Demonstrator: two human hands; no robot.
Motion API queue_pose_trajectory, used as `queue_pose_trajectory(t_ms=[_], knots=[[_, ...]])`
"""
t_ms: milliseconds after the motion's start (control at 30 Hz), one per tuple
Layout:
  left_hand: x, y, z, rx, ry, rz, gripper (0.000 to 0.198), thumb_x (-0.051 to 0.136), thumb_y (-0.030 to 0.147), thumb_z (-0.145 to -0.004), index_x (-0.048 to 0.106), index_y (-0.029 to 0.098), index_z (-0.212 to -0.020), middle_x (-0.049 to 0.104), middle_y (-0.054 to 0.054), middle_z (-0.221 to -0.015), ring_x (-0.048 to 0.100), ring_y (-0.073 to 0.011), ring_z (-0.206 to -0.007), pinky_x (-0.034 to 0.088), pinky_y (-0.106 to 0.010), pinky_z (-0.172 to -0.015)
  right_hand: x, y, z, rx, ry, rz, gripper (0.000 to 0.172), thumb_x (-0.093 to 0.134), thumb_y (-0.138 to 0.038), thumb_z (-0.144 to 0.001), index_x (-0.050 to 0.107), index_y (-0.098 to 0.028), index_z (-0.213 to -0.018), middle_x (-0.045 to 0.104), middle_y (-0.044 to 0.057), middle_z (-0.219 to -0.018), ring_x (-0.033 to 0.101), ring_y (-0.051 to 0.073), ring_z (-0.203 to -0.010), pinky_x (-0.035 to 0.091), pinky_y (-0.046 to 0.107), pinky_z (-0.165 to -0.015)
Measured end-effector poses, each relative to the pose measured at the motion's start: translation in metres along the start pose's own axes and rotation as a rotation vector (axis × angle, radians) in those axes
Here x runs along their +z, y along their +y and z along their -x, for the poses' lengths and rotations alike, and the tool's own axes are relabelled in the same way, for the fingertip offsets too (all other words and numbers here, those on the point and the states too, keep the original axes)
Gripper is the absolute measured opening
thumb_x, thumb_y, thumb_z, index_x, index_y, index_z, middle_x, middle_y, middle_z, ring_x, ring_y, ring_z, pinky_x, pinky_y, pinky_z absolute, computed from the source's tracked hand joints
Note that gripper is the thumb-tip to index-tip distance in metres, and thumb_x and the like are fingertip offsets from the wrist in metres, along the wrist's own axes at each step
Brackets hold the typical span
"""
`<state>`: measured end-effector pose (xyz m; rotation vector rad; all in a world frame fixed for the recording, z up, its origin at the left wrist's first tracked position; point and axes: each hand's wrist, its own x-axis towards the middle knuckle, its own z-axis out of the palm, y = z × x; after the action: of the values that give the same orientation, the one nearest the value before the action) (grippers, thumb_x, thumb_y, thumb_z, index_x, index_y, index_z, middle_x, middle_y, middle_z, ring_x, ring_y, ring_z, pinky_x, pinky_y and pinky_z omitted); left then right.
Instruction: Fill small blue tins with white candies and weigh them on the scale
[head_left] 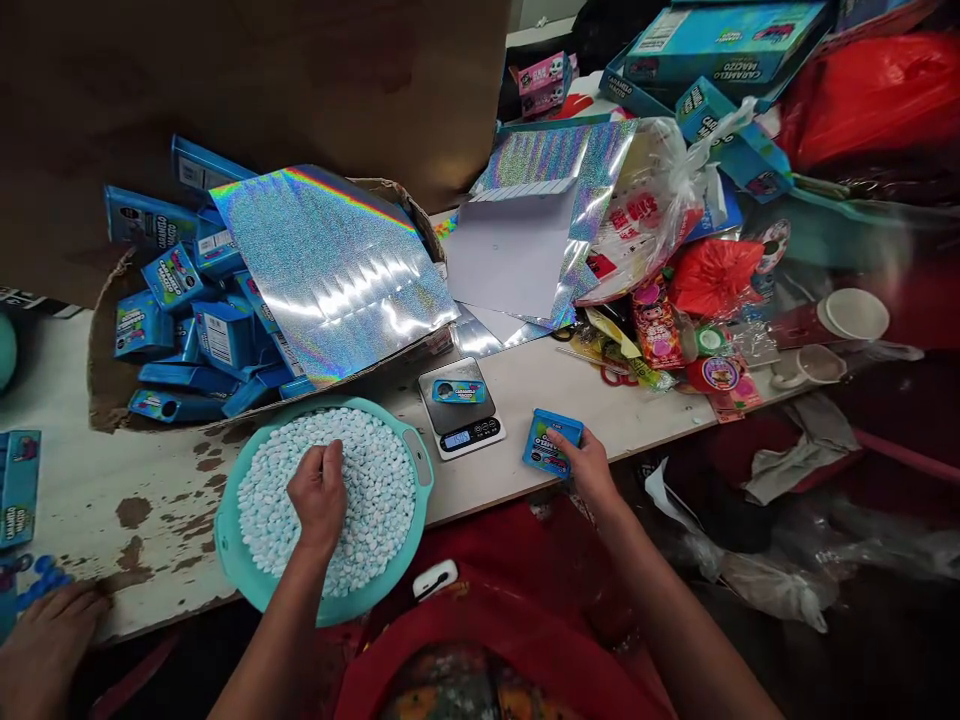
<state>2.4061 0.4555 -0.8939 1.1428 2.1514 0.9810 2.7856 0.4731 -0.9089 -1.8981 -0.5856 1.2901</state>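
The left hand (319, 495) is closed, fingers curled in, above the candies (379, 490) that fill the green bowl (227, 535) at the near edge of the counter (480, 490); whether it holds any candies cannot be told. The right hand (589, 465) grips a blue box (541, 445) at the counter's near edge, thumb on its upper face, to the right of the scale (442, 412). A small blue pack (459, 391) lies across the scale's plate, above the lit display (456, 439); the scale stands just right of the bowl.

Beyond the bowl, on the far left, a carton (105, 335) is heaped with blue cartons of candy (225, 335), and a shiny sheet (337, 270) slants over its right part. Farther right lie more sheets (510, 255), one with its white side up. To the right of these are a clear bag (656, 205), a red bag (716, 275) and, at the far right, a white cup (857, 314). On the near left, a co-worker's hand (56, 620) rests near some blue caps (45, 580), its grip unclear
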Motion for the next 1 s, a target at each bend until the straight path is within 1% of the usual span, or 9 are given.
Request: queue_pose_trajectory(t_ms=[133, 233, 367, 433, 567, 667, 767, 900, 1000], knots=[[0.001, -0.001, -0.001, 0.025, -0.022, -0.094, 0.039, 0.046, 0.045, -0.089, 0.04, 0.02, -0.06, 0.036, 0.003, -0.056, 0.036, -0.0121, -0.055, 0.03, -0.026, -0.058, -0.002, 0.004, -0.015, 0.026, -0.002, -0.008, 0.054, 0.081, -0.049, -0.058, 0.062, -0.019, -0.099, 0.072, 0.005, -0.091, 0.068, 0.024, -0.079, 0.059, 0.037, -0.066], [-0.002, 0.008, -0.008, 0.01, -0.067, -0.136, 0.032, 0.05, 0.046, -0.087, 0.051, 0.02, -0.067, 0.051, 0.001, -0.063, 0.047, -0.0143, -0.062, 0.034, -0.027, -0.062, -0.005, 0.004, -0.019, 0.039, -0.02, -0.026, 0.053, 0.081, -0.048, -0.058, 0.062, -0.019, -0.098, 0.072, 0.003, -0.09, 0.069, 0.023, -0.077, 0.059, 0.037, -0.068], [-0.003, 0.027, -0.02, -0.12, -0.247, 0.014, 0.026, 0.058, 0.046, -0.079, 0.061, 0.02, -0.08, 0.064, -0.003, -0.081, 0.059, -0.0192, -0.077, 0.044, -0.028, -0.07, -0.011, 0.001, -0.014, 0.073, -0.095, -0.053, 0.053, 0.083, -0.044, -0.057, 0.062, -0.018, -0.098, 0.072, 0.004, -0.088, 0.069, 0.024, -0.075, 0.059, 0.041, -0.069], [-0.003, 0.034, -0.024, -0.099, -0.36, 0.013, 0.026, 0.057, 0.045, -0.078, 0.063, 0.02, -0.084, 0.065, -0.005, -0.085, 0.061, -0.0211, -0.081, 0.046, -0.03, -0.073, -0.015, 0.001, -0.01, 0.092, -0.132, -0.058, 0.051, 0.084, -0.042, -0.057, 0.062, -0.018, -0.096, 0.072, 0.004, -0.088, 0.069, 0.023, -0.075, 0.06, 0.042, -0.069], [-0.012, 0.031, -0.02, 0.163, -0.444, -0.419, 0.028, 0.051, 0.037, -0.079, 0.065, 0.017, -0.094, 0.064, -0.013, -0.101, 0.059, -0.0301, -0.098, 0.045, -0.041, -0.085, -0.024, 0.006, -0.004, 0.109, -0.136, -0.077, 0.048, 0.084, -0.039, -0.06, 0.062, -0.018, -0.097, 0.072, 0.003, -0.089, 0.069, 0.022, -0.076, 0.06, 0.04, -0.07], [-0.026, 0.018, -0.014, 0.166, -0.487, -0.563, 0.027, 0.048, 0.033, -0.08, 0.064, 0.016, -0.095, 0.064, -0.014, -0.1, 0.06, -0.0309, -0.093, 0.046, -0.041, -0.079, -0.028, 0.012, -0.003, 0.102, -0.106, -0.103, 0.048, 0.084, -0.038, -0.06, 0.062, -0.018, -0.098, 0.071, 0.003, -0.088, 0.069, 0.022, -0.075, 0.06, 0.038, -0.068], [-0.043, 0.005, -0.014, -0.05, -0.48, -0.408, 0.024, 0.055, 0.036, -0.078, 0.064, 0.02, -0.093, 0.067, -0.008, -0.092, 0.063, -0.0266, -0.085, 0.046, -0.036, -0.075, -0.028, 0.017, -0.003, 0.094, -0.096, -0.112, 0.046, 0.084, -0.038, -0.06, 0.062, -0.019, -0.096, 0.072, 0.002, -0.086, 0.069, 0.021, -0.072, 0.06, 0.036, -0.066], [-0.055, 0.002, -0.022, -0.403, -0.457, 0.125, 0.04, 0.073, 0.046, -0.062, 0.063, 0.018, -0.089, 0.066, -0.005, -0.08, 0.063, -0.0223, -0.077, 0.049, -0.032, -0.071, -0.025, 0.016, -0.002, 0.116, -0.081, -0.115, 0.049, 0.086, -0.038, -0.057, 0.062, -0.02, -0.096, 0.073, 0.001, -0.085, 0.069, 0.022, -0.072, 0.06, 0.036, -0.064], [-0.037, 0.029, -0.028, -0.38, -0.501, 0.306, 0.039, 0.076, 0.042, -0.059, 0.063, 0.016, -0.085, 0.064, -0.003, -0.073, 0.061, -0.0186, -0.07, 0.049, -0.03, -0.068, -0.023, 0.016, -0.001, 0.118, -0.063, -0.135, 0.05, 0.086, -0.038, -0.056, 0.063, -0.02, -0.096, 0.073, 0.001, -0.086, 0.069, 0.021, -0.071, 0.061, 0.036, -0.064]])
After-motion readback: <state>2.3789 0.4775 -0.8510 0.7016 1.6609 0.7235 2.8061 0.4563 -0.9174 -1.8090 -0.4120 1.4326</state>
